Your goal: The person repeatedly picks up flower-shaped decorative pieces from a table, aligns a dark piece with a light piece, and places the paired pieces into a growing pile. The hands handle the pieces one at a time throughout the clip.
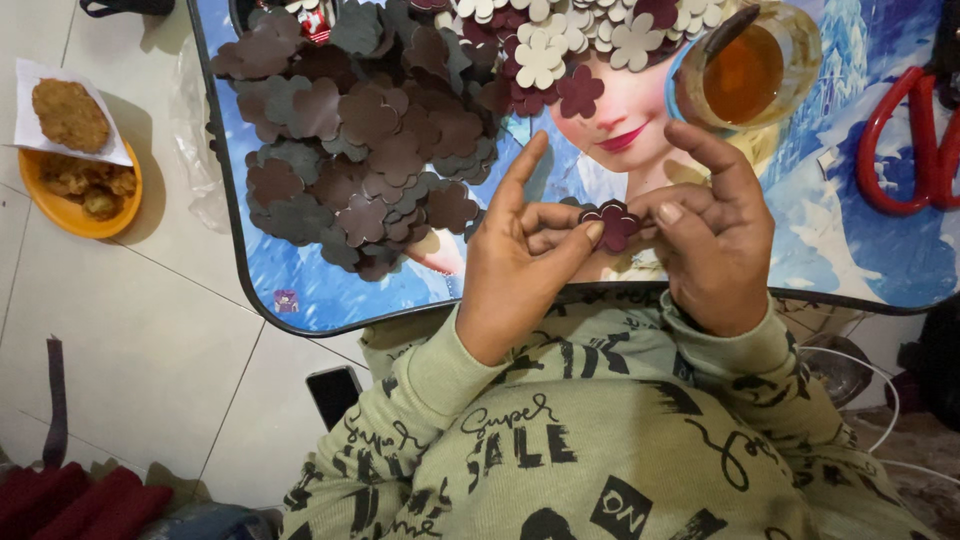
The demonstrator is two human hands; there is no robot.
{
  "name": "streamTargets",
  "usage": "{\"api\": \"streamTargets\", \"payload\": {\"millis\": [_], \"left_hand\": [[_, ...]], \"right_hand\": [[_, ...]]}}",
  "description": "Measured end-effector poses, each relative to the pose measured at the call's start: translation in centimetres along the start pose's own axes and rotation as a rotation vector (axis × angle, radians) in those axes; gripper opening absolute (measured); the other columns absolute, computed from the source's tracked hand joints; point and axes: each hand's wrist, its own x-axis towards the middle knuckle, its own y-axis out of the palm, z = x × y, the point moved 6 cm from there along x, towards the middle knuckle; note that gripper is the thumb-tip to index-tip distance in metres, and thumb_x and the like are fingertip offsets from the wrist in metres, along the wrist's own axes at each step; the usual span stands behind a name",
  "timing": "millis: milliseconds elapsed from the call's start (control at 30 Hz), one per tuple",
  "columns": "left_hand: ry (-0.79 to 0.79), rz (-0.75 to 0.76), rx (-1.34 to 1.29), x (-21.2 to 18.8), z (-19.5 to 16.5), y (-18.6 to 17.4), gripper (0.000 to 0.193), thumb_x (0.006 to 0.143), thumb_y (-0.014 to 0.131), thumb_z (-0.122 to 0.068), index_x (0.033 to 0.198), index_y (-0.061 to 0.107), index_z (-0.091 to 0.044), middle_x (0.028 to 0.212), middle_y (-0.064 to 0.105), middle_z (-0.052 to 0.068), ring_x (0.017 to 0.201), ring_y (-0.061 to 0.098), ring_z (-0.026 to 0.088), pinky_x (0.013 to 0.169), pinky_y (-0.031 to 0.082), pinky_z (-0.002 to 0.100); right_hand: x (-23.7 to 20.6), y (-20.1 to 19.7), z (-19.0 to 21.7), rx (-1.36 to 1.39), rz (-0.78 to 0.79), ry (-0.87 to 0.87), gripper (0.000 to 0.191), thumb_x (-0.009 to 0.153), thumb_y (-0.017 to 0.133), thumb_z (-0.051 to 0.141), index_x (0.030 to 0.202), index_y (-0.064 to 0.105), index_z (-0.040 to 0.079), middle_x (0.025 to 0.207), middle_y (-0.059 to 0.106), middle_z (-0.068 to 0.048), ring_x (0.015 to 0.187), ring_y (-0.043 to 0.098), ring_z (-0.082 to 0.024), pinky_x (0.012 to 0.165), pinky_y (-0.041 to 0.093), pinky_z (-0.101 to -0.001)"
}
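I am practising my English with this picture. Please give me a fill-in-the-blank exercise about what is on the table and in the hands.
1. Both hands, the left hand and the right hand, hold one small maroon ____-shaped cutout between their fingers.
2. The pile of brown cutouts lies on the ____ side of the picture.
3. The glass jar holds an ____ liquid.
4. The scissors have ____ handles.

Missing words: flower; left; amber; red

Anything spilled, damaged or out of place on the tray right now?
Nothing spilled. The glass of amber liquid stands upright among loose flower cutouts. Both hands, left hand and right hand, hold one maroon flower.
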Motion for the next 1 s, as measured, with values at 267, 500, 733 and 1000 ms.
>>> {"api": "streamTargets", "payload": {"millis": [267, 500, 733, 1000], "left_hand": [[-0.004, 0.008, -0.018, 0.0, -0.2, 0.1, 0.086, 0.095, 0.069, 0.002, 0.166, 0.021, -0.004, 0.099, 0.072, 0.009, 0.089, 0.072, 0.011, 0.077, 0.059, 0.022], [0.023, 0.040, -0.005, -0.3, 0.1, -0.1, 0.087, 0.098, 0.069, 0.002, 0.169, 0.018, -0.005, 0.102, 0.071, 0.008, 0.090, 0.067, 0.010, 0.078, 0.055, 0.022], [-0.039, 0.108, -0.179, -0.1, 0.5, -0.6, 0.073, 0.107, 0.053, -0.010, 0.169, 0.014, -0.010, 0.101, 0.071, 0.007, 0.090, 0.070, 0.010, 0.085, 0.062, 0.027], [-0.035, 0.097, -0.074, -0.3, -0.1, -0.2, 0.088, 0.097, 0.066, 0.000, 0.168, 0.014, -0.009, 0.101, 0.069, 0.008, 0.091, 0.069, 0.009, 0.081, 0.059, 0.024]], "right_hand": [[0.1, 0.4, 0.4, -0.110, -0.020, 0.053, 0.066, 0.102, 0.059, -0.004, 0.163, 0.033, -0.004, 0.101, 0.071, -0.018, 0.088, 0.068, -0.015, 0.082, 0.056, -0.0261], [0.3, 1.2, 1.0, -0.207, -0.007, 0.089, 0.070, 0.099, 0.067, -0.007, 0.160, 0.033, -0.002, 0.098, 0.071, -0.013, 0.089, 0.072, -0.013, 0.082, 0.060, -0.0233], [0.3, 1.5, 1.1, -0.267, -0.019, 0.070, 0.071, 0.099, 0.068, -0.008, 0.161, 0.035, -0.002, 0.097, 0.072, -0.011, 0.087, 0.070, -0.010, 0.078, 0.057, -0.0203], [0.0, 1.3, 0.8, -0.259, -0.011, 0.046, 0.075, 0.101, 0.068, -0.009, 0.166, 0.030, -0.001, 0.097, 0.072, -0.013, 0.087, 0.070, -0.010, 0.082, 0.055, -0.0198]]}}
